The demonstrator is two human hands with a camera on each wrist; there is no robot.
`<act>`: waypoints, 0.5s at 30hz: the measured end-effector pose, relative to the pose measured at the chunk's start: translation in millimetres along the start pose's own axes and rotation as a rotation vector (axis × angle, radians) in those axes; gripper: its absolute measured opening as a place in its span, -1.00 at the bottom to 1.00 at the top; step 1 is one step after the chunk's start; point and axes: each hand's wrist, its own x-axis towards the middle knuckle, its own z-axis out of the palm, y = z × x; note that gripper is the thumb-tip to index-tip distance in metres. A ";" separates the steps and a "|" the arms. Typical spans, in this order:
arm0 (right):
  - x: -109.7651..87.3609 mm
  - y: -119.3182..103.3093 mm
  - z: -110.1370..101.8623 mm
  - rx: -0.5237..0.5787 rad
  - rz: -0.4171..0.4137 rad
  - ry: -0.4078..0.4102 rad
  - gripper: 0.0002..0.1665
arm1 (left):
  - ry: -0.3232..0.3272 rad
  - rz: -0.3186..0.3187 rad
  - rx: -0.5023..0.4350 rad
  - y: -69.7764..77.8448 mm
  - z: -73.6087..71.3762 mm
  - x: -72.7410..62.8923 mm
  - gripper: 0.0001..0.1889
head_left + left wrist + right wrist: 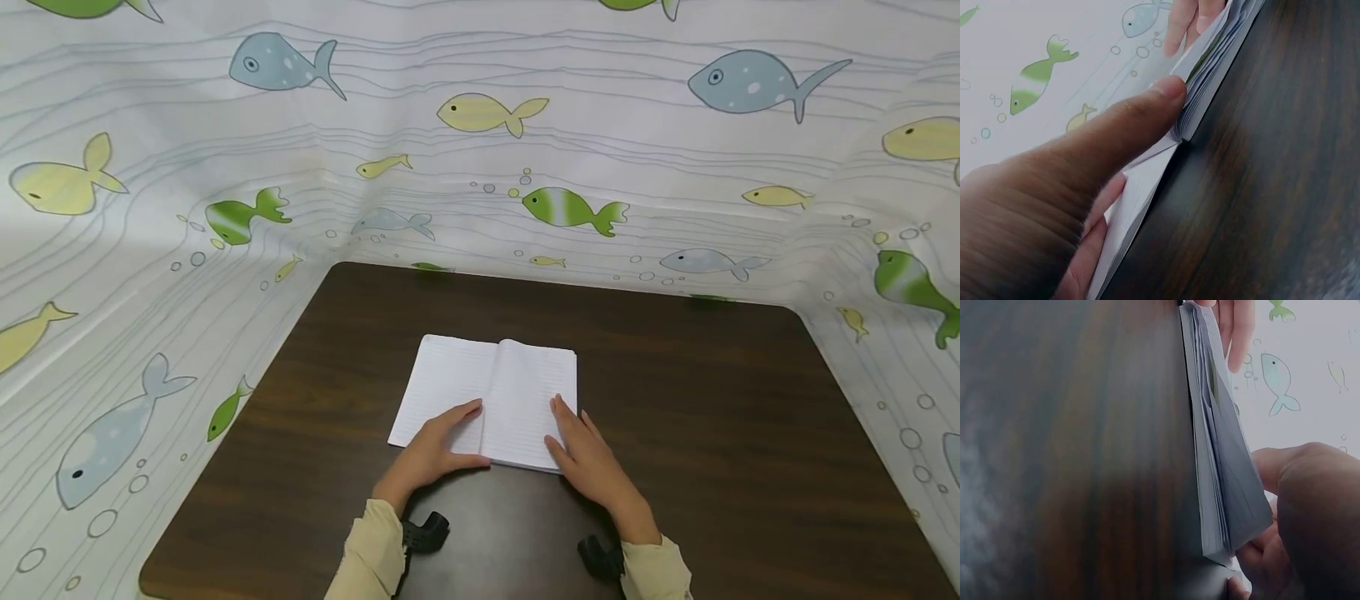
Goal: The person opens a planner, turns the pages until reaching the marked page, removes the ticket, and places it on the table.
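An open notebook (pixel 517 379) with lined white pages lies on the dark wooden table. My left hand (pixel 427 454) rests over the lower left page, its thumb (pixel 1169 90) at the bottom edge by the spine and its fingers extended over the paper. On the other side my right hand (pixel 596 467) touches the right page near its outer edge. Its thumb (pixel 1269 465) lies on top of the page, with other fingers beside the outer edge. From the right wrist, the right-hand page stack (pixel 1210 450) shows edge-on, the upper sheets bulging apart slightly.
The brown tabletop (pixel 712 417) extends around the notebook. White fabric walls (pixel 645 150) printed with fish enclose its back and sides. Black wrist devices (pixel 427 533) sit at both of the person's cream sleeves (pixel 371 542).
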 end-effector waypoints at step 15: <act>10.3 -8.3 -1.0 -0.039 -0.029 -0.064 -0.35 | 0.033 0.003 -0.010 -0.4 6.2 2.6 -0.04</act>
